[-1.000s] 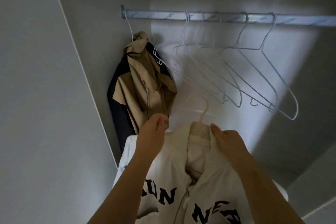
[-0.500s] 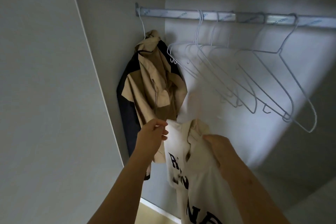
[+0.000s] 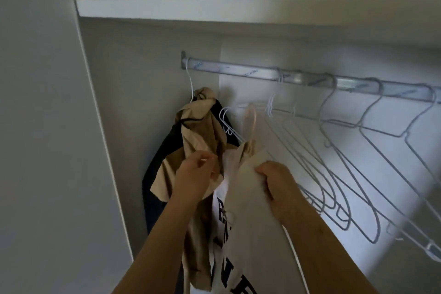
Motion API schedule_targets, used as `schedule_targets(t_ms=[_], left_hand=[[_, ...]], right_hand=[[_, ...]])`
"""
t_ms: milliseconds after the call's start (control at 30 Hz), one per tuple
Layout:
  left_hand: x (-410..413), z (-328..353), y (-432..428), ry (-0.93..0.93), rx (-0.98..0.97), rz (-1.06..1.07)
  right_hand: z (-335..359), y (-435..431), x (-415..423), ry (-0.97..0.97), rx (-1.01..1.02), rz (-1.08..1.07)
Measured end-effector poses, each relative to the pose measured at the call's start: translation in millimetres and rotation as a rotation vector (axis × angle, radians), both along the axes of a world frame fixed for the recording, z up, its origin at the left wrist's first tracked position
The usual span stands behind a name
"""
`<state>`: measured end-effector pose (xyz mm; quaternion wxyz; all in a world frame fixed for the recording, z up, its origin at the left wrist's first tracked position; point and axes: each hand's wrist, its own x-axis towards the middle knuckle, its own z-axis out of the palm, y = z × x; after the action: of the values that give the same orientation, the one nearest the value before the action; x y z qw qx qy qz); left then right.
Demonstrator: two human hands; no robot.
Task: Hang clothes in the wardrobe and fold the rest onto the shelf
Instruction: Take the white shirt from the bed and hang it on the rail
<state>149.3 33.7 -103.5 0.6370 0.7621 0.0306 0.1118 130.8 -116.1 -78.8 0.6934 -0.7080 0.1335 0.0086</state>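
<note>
A cream sweatshirt (image 3: 248,210) with dark block letters sits on a pale pink hanger (image 3: 250,119), held up below the metal rail (image 3: 262,74). My right hand (image 3: 276,179) grips its right shoulder by the collar. My left hand (image 3: 195,174) pinches the fabric at its left shoulder. The pink hook hangs clear of the rail. To the left, a tan and navy jacket (image 3: 198,131) hangs from a white hanger at the rail's end.
Several empty white wire hangers (image 3: 346,162) hang tilted along the rail to the right. A white shelf (image 3: 214,9) runs above the rail. The wardrobe's left side wall (image 3: 47,126) stands close beside the jacket.
Both hands have lifted the sweatshirt on its hanger higher towards the rail. The view has tilted up, so the shelf above the rail now shows.
</note>
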Motion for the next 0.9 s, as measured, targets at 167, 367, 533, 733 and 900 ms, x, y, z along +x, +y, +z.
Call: schedule_targets(t_ms=[167, 367, 533, 733, 900], left_hand=[[53.2, 23.8, 18.6, -0.096, -0.077, -0.004], [101.0, 42.6, 33.5, -0.207, -0.123, -0.025], [123.5, 43.6, 33.0, -0.198, -0.119, -0.069], [130.4, 18.3, 35.2, -0.109, -0.066, -0.093], [123.4, 5.2, 44.1, -0.011, -0.115, -0.078]], right_hand=[[30.2, 25.2, 53.2, -0.248, -0.207, -0.023], [62.5, 43.0, 100.7, -0.473, -0.35, -0.088], [60.0, 50.8, 137.1, -0.419, -0.34, -0.121], [25.8, 76.1, 155.9, -0.367, -0.278, -0.121], [12.9, 88.9, 147.4, -0.423, -0.235, -0.245]])
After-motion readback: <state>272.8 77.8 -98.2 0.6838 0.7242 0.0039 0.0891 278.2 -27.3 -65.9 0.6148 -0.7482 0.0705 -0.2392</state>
